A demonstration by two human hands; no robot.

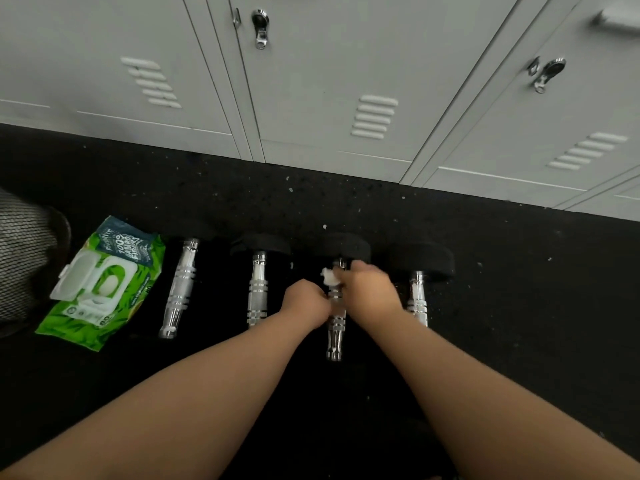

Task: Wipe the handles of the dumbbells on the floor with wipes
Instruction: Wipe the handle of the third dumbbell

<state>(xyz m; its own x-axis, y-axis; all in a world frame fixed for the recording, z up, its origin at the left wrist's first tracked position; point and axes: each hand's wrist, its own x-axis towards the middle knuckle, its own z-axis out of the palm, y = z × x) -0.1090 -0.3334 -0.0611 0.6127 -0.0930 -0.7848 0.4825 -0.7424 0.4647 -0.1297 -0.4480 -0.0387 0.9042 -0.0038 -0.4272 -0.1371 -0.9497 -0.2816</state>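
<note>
Chrome handle [335,306] of the third dumbbell on the floor [519,306] is in work.
Right hand [370,289] rubs it with a wipe [330,277]; left hand [306,301] grips it; I cannot judge which handles are already clean.

Near dumbbell heads lost in dark floor [346,209], mesh bin [24,258] cut off left, right hand [370,289] blurred
</note>
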